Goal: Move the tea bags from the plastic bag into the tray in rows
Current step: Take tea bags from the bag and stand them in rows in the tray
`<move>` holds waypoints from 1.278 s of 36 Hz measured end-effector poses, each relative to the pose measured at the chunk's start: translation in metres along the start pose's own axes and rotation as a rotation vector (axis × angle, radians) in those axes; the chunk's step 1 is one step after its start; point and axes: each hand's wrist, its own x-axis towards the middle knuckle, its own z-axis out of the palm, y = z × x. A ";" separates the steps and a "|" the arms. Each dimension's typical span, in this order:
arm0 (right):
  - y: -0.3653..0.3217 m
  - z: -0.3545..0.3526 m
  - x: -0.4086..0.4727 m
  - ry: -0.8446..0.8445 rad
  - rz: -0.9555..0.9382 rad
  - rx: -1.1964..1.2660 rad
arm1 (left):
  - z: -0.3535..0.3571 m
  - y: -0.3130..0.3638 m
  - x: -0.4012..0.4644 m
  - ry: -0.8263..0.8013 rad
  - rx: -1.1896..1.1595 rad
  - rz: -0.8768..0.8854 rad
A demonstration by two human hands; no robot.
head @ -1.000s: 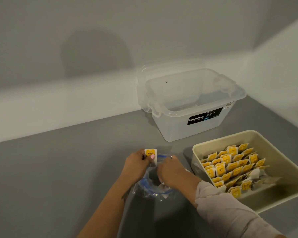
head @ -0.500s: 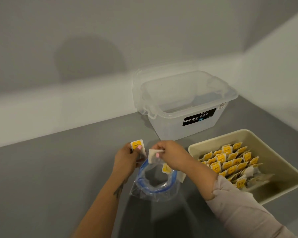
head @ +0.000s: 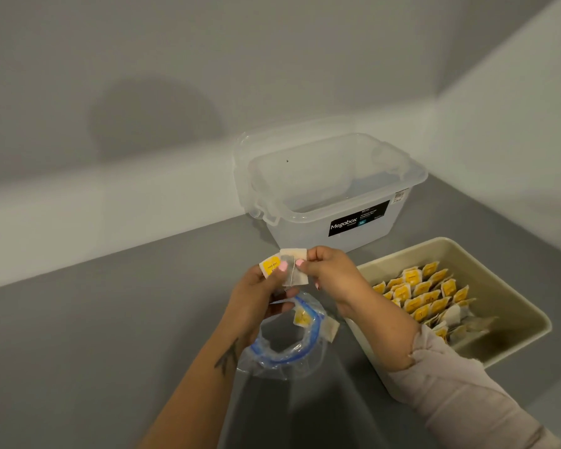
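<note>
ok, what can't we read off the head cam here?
- Plastic bag: the left hand and crumpled film hide how many tea bags remain.
- Tray: near corner covered by the right sleeve.
- Yellow tag print: too small.
- Megabox tub: label's small print blurred.

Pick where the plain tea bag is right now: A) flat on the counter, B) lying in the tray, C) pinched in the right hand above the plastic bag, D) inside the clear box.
C: the right hand pinches the tea bag in the air over the plastic bag, beside the tray.
</note>
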 end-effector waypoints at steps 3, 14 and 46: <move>-0.001 -0.009 -0.001 -0.010 -0.020 0.000 | 0.008 0.004 0.001 -0.037 0.024 0.026; -0.002 -0.083 -0.004 -0.130 -0.305 -0.128 | 0.053 0.020 0.006 -0.306 -0.233 -0.149; -0.019 -0.242 -0.030 -0.166 -0.356 -0.743 | 0.222 -0.011 -0.007 -0.086 -0.194 0.079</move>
